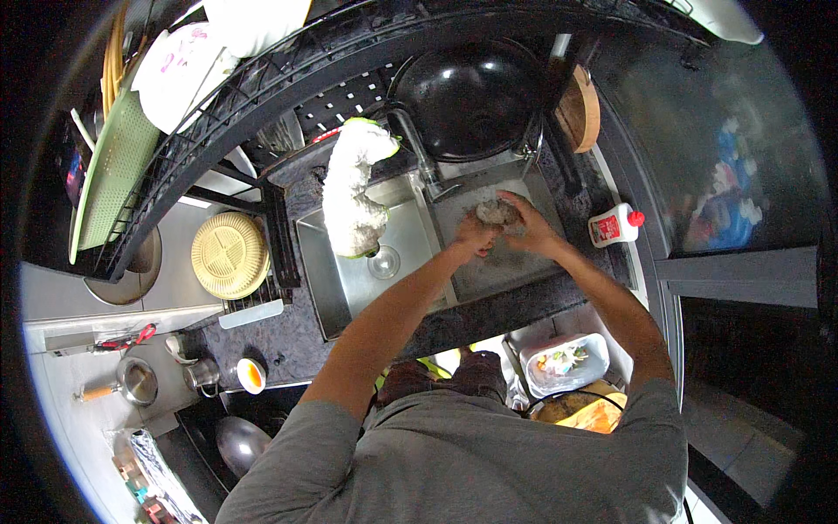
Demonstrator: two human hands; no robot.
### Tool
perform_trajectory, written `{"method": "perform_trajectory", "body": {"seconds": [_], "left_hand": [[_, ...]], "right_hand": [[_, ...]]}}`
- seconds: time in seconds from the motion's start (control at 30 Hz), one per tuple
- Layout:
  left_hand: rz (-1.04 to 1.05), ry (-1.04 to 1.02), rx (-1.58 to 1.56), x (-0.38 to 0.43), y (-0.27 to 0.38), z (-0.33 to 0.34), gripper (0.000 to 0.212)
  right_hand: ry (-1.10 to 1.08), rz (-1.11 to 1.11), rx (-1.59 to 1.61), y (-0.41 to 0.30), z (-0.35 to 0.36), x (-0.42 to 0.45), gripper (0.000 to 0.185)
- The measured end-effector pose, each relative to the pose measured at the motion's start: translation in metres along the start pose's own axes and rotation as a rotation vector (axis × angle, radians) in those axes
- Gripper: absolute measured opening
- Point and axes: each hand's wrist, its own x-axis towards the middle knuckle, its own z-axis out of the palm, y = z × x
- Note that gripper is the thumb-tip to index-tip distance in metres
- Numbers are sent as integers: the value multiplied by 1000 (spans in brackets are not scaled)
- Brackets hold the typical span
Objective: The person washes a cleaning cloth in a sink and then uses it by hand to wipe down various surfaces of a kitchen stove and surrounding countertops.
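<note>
My left hand [477, 235] and my right hand [531, 226] are close together over the right basin of a stainless steel double sink [448, 288]. Between them is a rounded, rough, greyish lump [497, 213], whose material I cannot tell. The left hand's fingers are curled at its lower left side; the right hand's fingers reach round its right side. A metal faucet [429, 180] stands just above the hands. A bulky white cloth-like thing [357, 190] with green edges hangs over the left basin. Murky grey shows in the right basin around the hands.
A black wok [468, 98] stands behind the faucet. On the right are a white bottle with a red cap [615, 226] and a round wooden board [579, 111]. A dish rack [281, 236], a yellow basket [230, 255] and a bowl of orange liquid [251, 376] are left. A wire shelf arches overhead.
</note>
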Motion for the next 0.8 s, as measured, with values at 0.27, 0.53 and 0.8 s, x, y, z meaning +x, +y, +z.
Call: {"method": "perform_trajectory", "body": {"seconds": [0.27,0.53,0.8], "left_hand": [[-105,-577,-416,-20,13,-20,13],[-53,-545,-17,-34,59,-12,18],[257,-61,761,-19,54,-2,38]], "right_hand": [[-13,-448,-814,-55,2,-28,85],[32,-527,-1186,-73,-14,-10,43],[-83,-291,-1426,-80,-2,12,24]]}}
